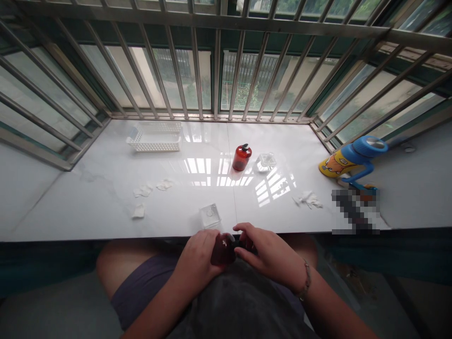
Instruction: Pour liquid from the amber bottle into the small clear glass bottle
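Over my lap, at the front edge of the counter, my left hand (199, 254) is wrapped round a dark red translucent bottle (223, 249), which lies tilted with its neck to the right. My right hand (259, 249) curls its thumb and fingers about the bottle's black top (238, 244); the fingers partly hide it. Just beyond the left hand sits a small clear square container (210, 215). Farther back a second red bottle (242, 158) with a black top stands upright, beside another clear square container (266, 162).
A white plastic basket (155, 143) stands at the back left of the glossy white counter (106, 197). Crumpled white tissues (143, 190) lie at left, and another tissue (310, 199) at right. A blue-and-yellow flask (348, 157) leans near the right wall. Metal bars (197, 75) line the window.
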{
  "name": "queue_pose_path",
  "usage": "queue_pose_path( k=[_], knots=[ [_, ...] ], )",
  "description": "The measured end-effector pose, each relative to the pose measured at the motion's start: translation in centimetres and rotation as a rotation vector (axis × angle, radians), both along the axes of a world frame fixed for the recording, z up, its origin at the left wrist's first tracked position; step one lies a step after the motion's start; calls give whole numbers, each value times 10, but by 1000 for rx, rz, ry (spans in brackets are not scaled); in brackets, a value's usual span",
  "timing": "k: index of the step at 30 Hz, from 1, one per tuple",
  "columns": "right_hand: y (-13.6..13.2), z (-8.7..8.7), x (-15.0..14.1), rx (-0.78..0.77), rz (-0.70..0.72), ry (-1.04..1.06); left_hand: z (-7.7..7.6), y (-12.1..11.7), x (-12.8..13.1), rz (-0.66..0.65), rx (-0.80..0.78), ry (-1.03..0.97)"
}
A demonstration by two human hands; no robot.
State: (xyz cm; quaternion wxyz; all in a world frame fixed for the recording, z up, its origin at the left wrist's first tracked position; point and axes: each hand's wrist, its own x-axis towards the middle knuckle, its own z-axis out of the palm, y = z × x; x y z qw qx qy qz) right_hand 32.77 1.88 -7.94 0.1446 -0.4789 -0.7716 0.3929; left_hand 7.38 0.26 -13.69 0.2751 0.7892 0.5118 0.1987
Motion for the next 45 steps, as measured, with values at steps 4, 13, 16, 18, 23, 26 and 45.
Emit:
queue_pose_path(
  k=[4, 13, 16, 18, 23, 26, 45],
  knots=[
    [-1, -1, -1, 58, 34, 48, -2, -1, 0, -11, -12, 4],
    [-3, -1, 1, 35, 36, 14, -4, -2, 0, -16, 15, 13],
    [-3, 1, 1, 5, 33, -27, -5, -2, 0, -23, 16, 22],
    [-4, 1, 0, -5, 10, -48, -6, -2, -1, -26, 1, 32],
    [-5, 0, 1, 29, 29, -15, -5, -3, 0, -29, -13, 40],
    [-6, 0, 1, 10, 13, -42, -5, -3, 0, -26, -1, 35],
    [-3, 9, -5, 49, 108, -157, -6, -3, 0, -41, 31, 6]
  ],
)
